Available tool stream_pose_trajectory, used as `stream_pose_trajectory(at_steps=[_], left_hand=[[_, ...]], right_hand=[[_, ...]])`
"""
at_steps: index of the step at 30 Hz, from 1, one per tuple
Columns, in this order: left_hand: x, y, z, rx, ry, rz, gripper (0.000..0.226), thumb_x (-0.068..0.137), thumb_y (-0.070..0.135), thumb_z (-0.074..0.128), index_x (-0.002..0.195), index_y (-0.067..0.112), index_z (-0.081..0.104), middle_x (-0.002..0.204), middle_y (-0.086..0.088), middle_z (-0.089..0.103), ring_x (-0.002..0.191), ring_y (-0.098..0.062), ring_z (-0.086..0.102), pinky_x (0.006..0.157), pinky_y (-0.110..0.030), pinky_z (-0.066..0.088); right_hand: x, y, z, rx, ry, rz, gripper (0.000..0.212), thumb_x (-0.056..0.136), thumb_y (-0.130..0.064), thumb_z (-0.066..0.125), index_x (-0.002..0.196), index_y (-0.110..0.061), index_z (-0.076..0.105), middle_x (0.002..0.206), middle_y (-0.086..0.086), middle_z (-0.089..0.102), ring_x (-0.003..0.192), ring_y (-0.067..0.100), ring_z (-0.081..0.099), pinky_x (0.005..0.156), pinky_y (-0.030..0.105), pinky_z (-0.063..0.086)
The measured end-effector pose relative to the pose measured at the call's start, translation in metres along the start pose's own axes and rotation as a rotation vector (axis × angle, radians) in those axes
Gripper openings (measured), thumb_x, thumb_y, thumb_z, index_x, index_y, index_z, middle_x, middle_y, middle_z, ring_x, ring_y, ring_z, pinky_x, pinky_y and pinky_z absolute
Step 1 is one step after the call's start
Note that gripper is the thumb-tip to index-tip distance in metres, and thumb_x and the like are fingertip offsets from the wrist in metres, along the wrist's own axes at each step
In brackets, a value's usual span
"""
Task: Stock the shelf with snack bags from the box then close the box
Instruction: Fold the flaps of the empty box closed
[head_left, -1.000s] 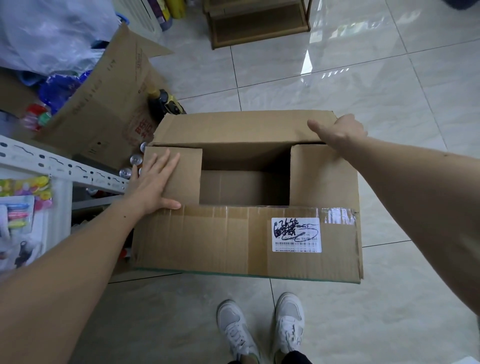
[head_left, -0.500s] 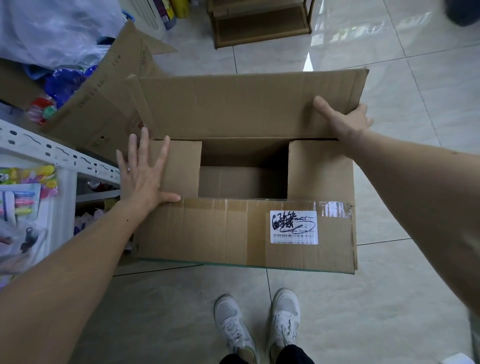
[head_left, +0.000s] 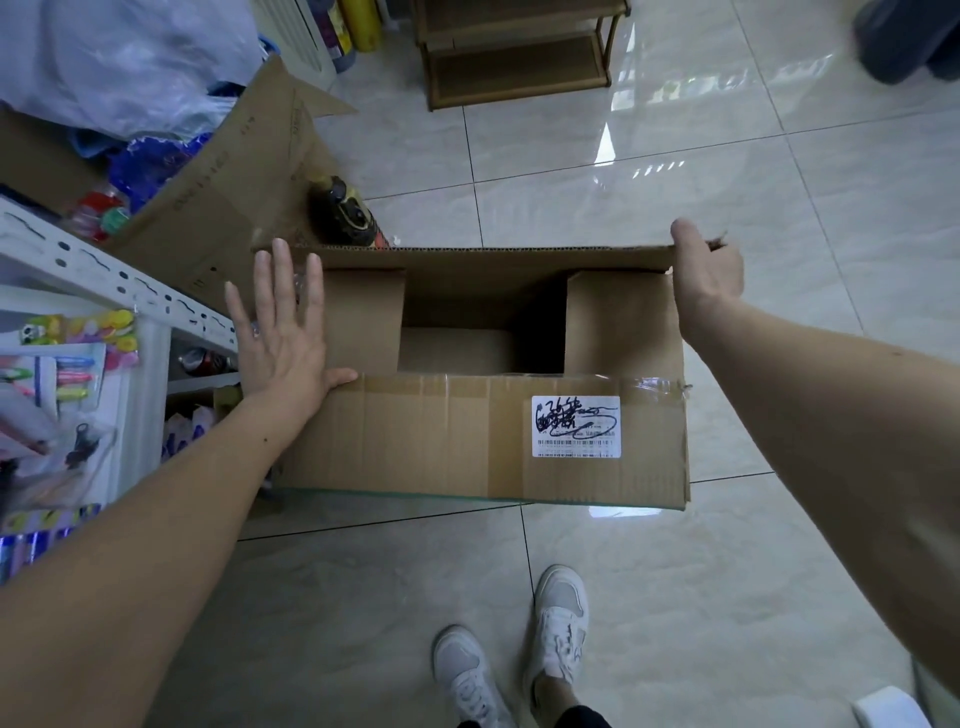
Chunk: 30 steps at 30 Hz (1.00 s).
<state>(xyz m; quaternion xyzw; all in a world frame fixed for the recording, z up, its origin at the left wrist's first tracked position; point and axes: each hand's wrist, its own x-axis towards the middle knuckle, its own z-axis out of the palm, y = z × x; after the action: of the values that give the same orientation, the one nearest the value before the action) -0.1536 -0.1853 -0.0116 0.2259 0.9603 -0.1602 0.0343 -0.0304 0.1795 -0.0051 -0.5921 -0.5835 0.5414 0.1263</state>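
- The box (head_left: 483, 441) sat on the floor just ahead of your shoes (head_left: 519, 670), at 12 o'clock from your feet, and nothing but bare cardboard showed in the part of its inside you could see; I judge the stocking part of the job done.
- Closing was well under way. The near flap (head_left: 467, 431), bearing the white label (head_left: 575, 426), lay flat, and both short end flaps (head_left: 621, 322) were folded in.
- The far flap (head_left: 483, 258) was not yet down. It stood at the box's 12 o'clock edge, tipped toward you, with the opening between the end flaps uncovered.
- Your right hand (head_left: 706, 275) gripped that far flap at its 3 o'clock corner, thumb on the near face and fingers curled behind the edge.
- Your left hand (head_left: 283, 332) lay flat with fingers spread and straight, pressing the end flap at 9 o'clock, thumb along the near flap's edge.
- What I judge was left: bring the far flap down to meet the near one.
- The shelf (head_left: 119, 291) stood at 9 o'clock of the box, with colourful packets (head_left: 78, 353) hanging on it; I couldn't tell which were the snack bags.
- A second, open carton (head_left: 228, 192) stood at 10 o'clock, holding plastic bags.
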Motion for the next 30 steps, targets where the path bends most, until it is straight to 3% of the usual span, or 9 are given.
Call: stream_pose_trajectory(at_steps=[1,3,7,11,15,18,22,26,30], left_hand=[[-0.002,-0.001,0.002,0.005,0.010,0.000,0.144,0.061,0.067,0.074,0.147,0.014,-0.028,0.154,-0.016,-0.031,0.144,-0.031,-0.025,0.115,-0.056,-0.007],[-0.005,-0.004,0.006,0.009,0.014,0.007,0.137,0.067,0.069,0.068,0.147,0.015,-0.029,0.155,-0.015,-0.031,0.145,-0.031,-0.024,0.115,-0.055,-0.008],[-0.008,-0.011,0.016,-0.010,-0.050,0.036,0.114,0.081,0.070,0.051,0.148,0.020,-0.027,0.159,-0.007,-0.024,0.146,-0.030,-0.020,0.115,-0.054,-0.009],[-0.007,-0.016,0.031,-0.055,-0.179,0.029,0.090,0.090,0.069,0.031,0.151,0.027,-0.020,0.161,0.000,-0.017,0.147,-0.029,-0.017,0.117,-0.057,-0.005],[-0.005,-0.020,0.046,-0.124,-0.273,-0.002,0.083,0.090,0.071,0.021,0.152,0.028,-0.015,0.162,0.002,-0.012,0.148,-0.028,-0.013,0.116,-0.057,-0.003],[-0.005,-0.020,0.057,-0.259,-0.336,-0.052,0.084,0.091,0.069,0.022,0.152,0.025,-0.014,0.161,-0.003,-0.017,0.148,-0.028,-0.013,0.118,-0.053,0.001],[-0.004,-0.014,0.066,-0.574,-0.410,-0.210,0.088,0.094,0.063,0.031,0.151,0.021,-0.020,0.158,-0.009,-0.025,0.148,-0.035,-0.006,0.118,-0.052,0.008],[0.003,-0.007,0.067,-0.759,-0.396,-0.376,0.086,0.098,0.055,0.035,0.151,0.015,-0.020,0.160,-0.018,0.008,0.145,-0.039,0.015,0.115,-0.050,0.017],[0.010,-0.004,0.070,-0.761,-0.420,-0.444,0.080,0.099,0.053,0.032,0.153,0.010,-0.010,0.158,-0.022,0.012,0.143,-0.041,0.017,0.115,-0.051,0.021]], right_hand=[[-0.004,0.006,-0.002,-0.010,0.014,-0.011,0.020,0.081,-0.041,0.054,0.083,-0.022,0.048,0.084,-0.007,0.050,0.090,0.020,0.049,0.081,0.030,0.041],[-0.009,0.020,-0.006,-0.038,0.031,-0.026,0.015,0.078,-0.033,0.058,0.089,-0.023,0.057,0.090,-0.007,0.057,0.096,0.019,0.055,0.088,0.030,0.045],[-0.016,0.047,-0.012,-0.152,0.043,-0.035,0.048,0.071,-0.033,0.066,0.119,-0.028,0.064,0.117,-0.006,0.065,0.120,0.019,0.051,0.107,0.033,0.038],[-0.019,0.069,-0.011,-0.402,0.004,-0.101,0.060,0.077,-0.041,0.066,0.135,-0.031,0.052,0.137,0.000,0.053,0.132,0.028,0.039,0.108,0.040,0.029],[-0.021,0.084,-0.005,-0.498,0.049,-0.036,0.076,0.084,-0.046,0.065,0.146,-0.023,0.029,0.145,0.010,0.038,0.135,0.034,0.030,0.107,0.042,0.027],[-0.023,0.092,-0.005,-0.509,0.090,0.069,0.086,0.081,-0.055,0.064,0.143,-0.010,0.027,0.146,0.015,0.034,0.135,0.036,0.029,0.108,0.043,0.026],[-0.019,0.107,-0.006,-0.486,0.052,0.120,0.087,0.073,-0.071,0.060,0.131,-0.007,0.049,0.135,0.017,0.050,0.128,0.036,0.043,0.102,0.040,0.037],[-0.019,0.119,-0.005,-0.428,0.044,0.090,0.080,0.074,-0.072,0.057,0.125,-0.011,0.054,0.129,0.015,0.056,0.123,0.034,0.048,0.099,0.037,0.039],[-0.023,0.122,-0.003,-0.422,0.061,0.080,0.076,0.077,-0.072,0.055,0.123,-0.011,0.050,0.127,0.015,0.055,0.119,0.036,0.050,0.097,0.040,0.040]])
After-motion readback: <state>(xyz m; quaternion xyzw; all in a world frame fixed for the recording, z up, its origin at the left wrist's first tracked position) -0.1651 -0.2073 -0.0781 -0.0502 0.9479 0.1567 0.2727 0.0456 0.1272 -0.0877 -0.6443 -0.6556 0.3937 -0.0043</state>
